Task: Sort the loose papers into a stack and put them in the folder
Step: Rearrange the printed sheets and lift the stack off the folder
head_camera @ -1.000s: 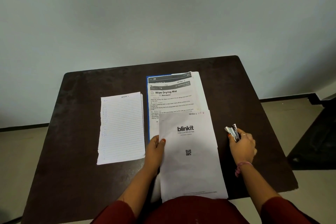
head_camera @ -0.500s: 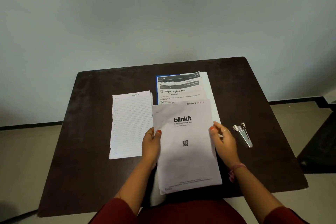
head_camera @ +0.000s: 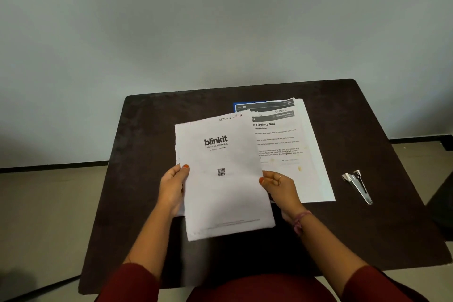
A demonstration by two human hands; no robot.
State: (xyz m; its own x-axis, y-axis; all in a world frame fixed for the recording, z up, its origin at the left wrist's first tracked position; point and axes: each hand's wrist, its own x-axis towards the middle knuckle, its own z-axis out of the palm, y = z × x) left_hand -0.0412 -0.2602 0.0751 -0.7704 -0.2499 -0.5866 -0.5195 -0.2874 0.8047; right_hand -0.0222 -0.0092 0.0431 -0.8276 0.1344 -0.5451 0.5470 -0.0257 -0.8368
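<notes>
The head camera looks forward and down from close above the dark table (head_camera: 137, 179), wall beyond.

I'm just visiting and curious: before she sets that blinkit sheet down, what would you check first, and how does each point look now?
1. Left hand grips the blinkit sheet: ok.
2. Right hand grips its other edge: ok.
3. Sheet flat, not creased: ok.
4. Lined pile under it squared up: cannot tell, hidden.
5. Printed papers stacked evenly on the blue folder: not ok, edges stagger.
6. Staple remover clear of the papers: ok.
</notes>
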